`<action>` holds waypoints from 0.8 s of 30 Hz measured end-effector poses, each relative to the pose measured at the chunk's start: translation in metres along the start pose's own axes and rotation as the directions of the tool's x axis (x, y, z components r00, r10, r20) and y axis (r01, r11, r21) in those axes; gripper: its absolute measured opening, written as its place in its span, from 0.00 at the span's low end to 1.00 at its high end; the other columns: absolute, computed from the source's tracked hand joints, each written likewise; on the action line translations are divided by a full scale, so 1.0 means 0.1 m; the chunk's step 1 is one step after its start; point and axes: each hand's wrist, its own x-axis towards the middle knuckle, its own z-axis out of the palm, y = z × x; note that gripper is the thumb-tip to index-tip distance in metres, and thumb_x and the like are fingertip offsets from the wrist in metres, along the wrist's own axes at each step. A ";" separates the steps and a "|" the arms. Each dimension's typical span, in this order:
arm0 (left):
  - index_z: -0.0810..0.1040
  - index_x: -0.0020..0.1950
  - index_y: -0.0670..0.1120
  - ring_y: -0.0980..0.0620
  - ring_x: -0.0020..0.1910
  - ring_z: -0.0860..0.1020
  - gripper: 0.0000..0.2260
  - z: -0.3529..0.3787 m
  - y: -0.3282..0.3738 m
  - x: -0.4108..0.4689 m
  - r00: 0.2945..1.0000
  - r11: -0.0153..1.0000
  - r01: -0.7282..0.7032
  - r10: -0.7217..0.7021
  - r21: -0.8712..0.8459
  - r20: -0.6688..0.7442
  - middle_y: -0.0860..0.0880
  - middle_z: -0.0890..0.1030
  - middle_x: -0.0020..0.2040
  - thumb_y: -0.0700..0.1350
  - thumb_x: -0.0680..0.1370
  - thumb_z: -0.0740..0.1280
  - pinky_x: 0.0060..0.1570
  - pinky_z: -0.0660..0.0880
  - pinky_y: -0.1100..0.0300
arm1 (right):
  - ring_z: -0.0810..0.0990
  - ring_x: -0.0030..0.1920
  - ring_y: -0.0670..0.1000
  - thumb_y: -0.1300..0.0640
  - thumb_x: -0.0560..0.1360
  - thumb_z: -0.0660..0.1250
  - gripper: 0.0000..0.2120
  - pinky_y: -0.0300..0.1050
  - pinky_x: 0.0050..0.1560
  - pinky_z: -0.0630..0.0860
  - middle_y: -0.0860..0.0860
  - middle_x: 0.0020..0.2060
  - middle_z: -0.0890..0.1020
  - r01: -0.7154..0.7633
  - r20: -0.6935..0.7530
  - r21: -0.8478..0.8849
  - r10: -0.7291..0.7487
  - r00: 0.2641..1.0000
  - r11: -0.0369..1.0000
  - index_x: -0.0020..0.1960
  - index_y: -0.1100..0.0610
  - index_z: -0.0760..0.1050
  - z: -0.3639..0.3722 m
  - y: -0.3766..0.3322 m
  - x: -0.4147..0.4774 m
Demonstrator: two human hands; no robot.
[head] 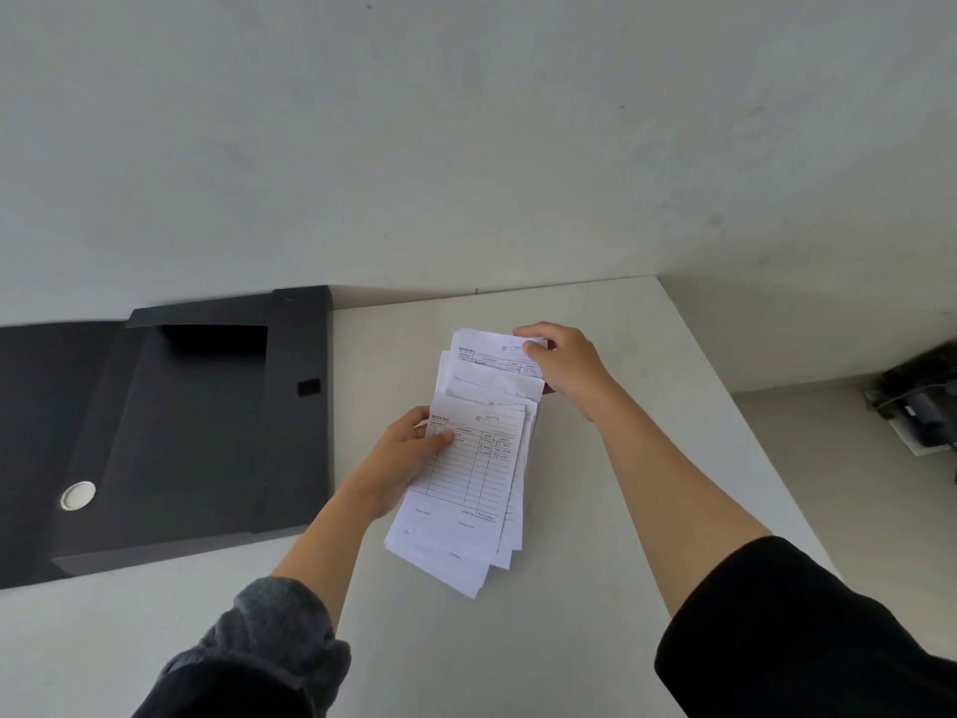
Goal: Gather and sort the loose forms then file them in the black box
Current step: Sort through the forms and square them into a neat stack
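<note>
A loose stack of white printed forms (468, 489) is held above the white table (647, 386), fanned out and uneven. My left hand (401, 461) grips the stack from its left side, thumb on the top sheet. My right hand (567, 367) pinches the top right corner of the farther sheets (492, 355). The black box (207, 432) lies open on the table to the left of the forms, with its lid flap (46, 406) spread out flat to the left.
A white round disc (77, 495) sits on the box's lid near its fold. A pale wall rises right behind the table. Dark equipment (922, 401) stands on a lower surface beyond the table's right edge.
</note>
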 end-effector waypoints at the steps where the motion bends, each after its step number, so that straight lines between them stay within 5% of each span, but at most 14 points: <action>1: 0.73 0.63 0.43 0.49 0.46 0.84 0.13 -0.01 -0.01 0.00 1.000 1.000 0.005 -0.005 -0.011 -0.001 0.45 0.84 0.53 0.37 0.79 0.63 0.41 0.81 0.57 | 0.78 0.51 0.55 0.60 0.78 0.58 0.15 0.54 0.52 0.81 0.54 0.52 0.76 -0.028 0.014 0.028 0.027 1.000 0.999 0.62 0.54 0.77 0.01 0.02 -0.01; 7: 0.72 0.64 0.42 0.50 0.45 0.84 0.14 -0.05 -0.02 0.04 0.999 1.000 0.024 -0.024 -0.012 -0.025 0.47 0.84 0.51 0.37 0.78 0.64 0.40 0.81 0.57 | 0.78 0.57 0.53 0.52 0.75 0.64 0.11 0.53 0.54 0.80 0.52 0.56 0.78 -0.094 0.163 0.064 0.082 0.983 0.994 0.56 0.50 0.80 0.08 0.10 -0.01; 10: 0.72 0.64 0.42 0.49 0.46 0.84 0.14 -0.06 -0.01 0.05 1.000 1.000 0.016 -0.016 -0.010 -0.025 0.47 0.84 0.51 0.37 0.78 0.64 0.42 0.81 0.56 | 0.78 0.53 0.51 0.53 0.76 0.64 0.14 0.46 0.48 0.81 0.52 0.54 0.78 -0.078 0.164 0.028 0.073 0.984 0.997 0.60 0.51 0.77 0.07 0.08 -0.02; 14: 0.72 0.63 0.44 0.50 0.45 0.84 0.14 -0.03 0.04 0.06 1.000 1.000 -0.007 0.007 0.001 -0.021 0.46 0.83 0.52 0.37 0.78 0.64 0.40 0.81 0.58 | 0.79 0.56 0.54 0.53 0.75 0.64 0.18 0.51 0.54 0.80 0.51 0.58 0.77 -0.066 0.153 -0.045 0.072 0.986 0.997 0.65 0.54 0.74 0.10 0.05 -0.05; 17: 0.73 0.62 0.44 0.53 0.42 0.84 0.12 -0.01 0.07 0.06 0.998 0.999 -0.030 0.031 0.018 -0.048 0.48 0.84 0.50 0.37 0.78 0.64 0.37 0.80 0.60 | 0.80 0.54 0.56 0.54 0.75 0.65 0.17 0.50 0.45 0.82 0.54 0.58 0.79 -0.079 0.171 -0.010 0.080 0.982 0.997 0.63 0.54 0.73 0.11 0.04 -0.07; 19: 0.73 0.62 0.45 0.50 0.46 0.83 0.12 0.00 0.08 0.07 0.991 0.998 -0.060 0.063 0.025 -0.115 0.47 0.83 0.52 0.38 0.79 0.64 0.41 0.80 0.58 | 0.78 0.54 0.53 0.53 0.74 0.67 0.27 0.44 0.41 0.79 0.51 0.59 0.75 -0.138 0.160 0.070 0.125 0.979 0.988 0.71 0.52 0.63 0.11 0.06 -0.11; 21: 0.73 0.60 0.45 0.46 0.52 0.81 0.10 0.00 0.11 0.09 0.975 0.994 -0.102 0.106 0.029 -0.195 0.47 0.82 0.53 0.40 0.79 0.64 0.47 0.79 0.53 | 0.78 0.56 0.53 0.53 0.72 0.71 0.35 0.47 0.47 0.80 0.51 0.58 0.75 -0.203 0.181 0.148 0.175 0.968 0.968 0.73 0.50 0.57 0.14 0.09 -0.16; 24: 0.72 0.59 0.45 0.44 0.54 0.80 0.09 0.04 0.17 0.10 0.959 0.985 -0.169 0.171 0.032 -0.226 0.46 0.81 0.54 0.41 0.79 0.63 0.53 0.78 0.47 | 0.80 0.57 0.54 0.58 0.74 0.70 0.25 0.54 0.57 0.78 0.54 0.59 0.78 -0.251 0.307 0.168 0.191 0.932 0.953 0.68 0.56 0.65 0.25 0.17 -0.24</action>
